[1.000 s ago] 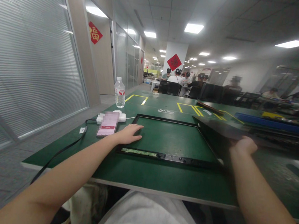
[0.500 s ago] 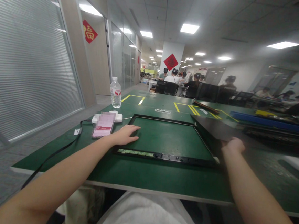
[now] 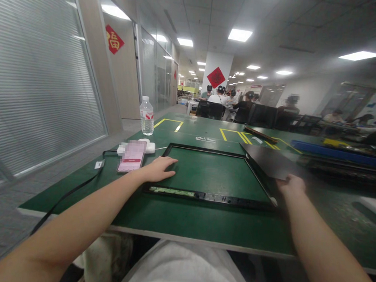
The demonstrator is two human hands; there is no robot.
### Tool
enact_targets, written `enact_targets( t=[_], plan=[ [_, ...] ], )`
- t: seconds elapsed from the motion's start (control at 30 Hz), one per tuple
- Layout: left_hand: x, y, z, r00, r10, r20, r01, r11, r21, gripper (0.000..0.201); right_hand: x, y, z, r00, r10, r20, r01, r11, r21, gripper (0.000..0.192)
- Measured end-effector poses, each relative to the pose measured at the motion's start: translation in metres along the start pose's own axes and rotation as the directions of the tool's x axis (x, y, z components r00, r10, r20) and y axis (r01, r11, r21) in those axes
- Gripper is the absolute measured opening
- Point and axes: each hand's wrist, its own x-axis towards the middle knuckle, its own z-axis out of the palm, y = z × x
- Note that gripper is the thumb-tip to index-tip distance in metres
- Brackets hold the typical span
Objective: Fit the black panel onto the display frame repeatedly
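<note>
Pinching panel [image 3: 267,161] by near edge: right hand [image 3: 292,186]; panel tilted over table [image 3: 201,224], right of frame [image 3: 229,200]. Left hand [image 3: 161,169] spread on frame's left side, unclenched. Panel likely light, stiff, slick; frame likely flexes; edges best hold.

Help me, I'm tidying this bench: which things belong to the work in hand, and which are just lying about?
In the work:
- black frame, left hand on its left side
- dark panel, gripped by the right hand

Apparently just lying about:
- water bottle
- phone
- black cord
</note>
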Motion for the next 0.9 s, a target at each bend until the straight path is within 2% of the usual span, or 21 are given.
enact_targets(
  t=[0.33, 0.57, 0.9],
  plan=[
    [-0.001, 0.003, -0.002, 1.0, -0.001, 0.007, 0.001, 1.0, -0.003, 0.057, -0.006, -0.003, -0.001, 0.998, 0.035, 0.044, -0.036, 0.999, 0.018, 0.023],
    [-0.001, 0.002, -0.001, 1.0, -0.007, -0.001, 0.007, 0.999, -0.052, 0.059, 0.004, -0.001, -0.002, 0.999, 0.008, 0.045, -0.007, 1.0, -0.019, 0.033],
    [0.0, 0.006, -0.002, 0.992, -0.124, 0.03, 0.126, 0.991, -0.051, 0.063, 0.012, 0.0, -0.002, 0.996, 0.028, 0.08, -0.025, 0.999, -0.041, 0.03]
  ],
)
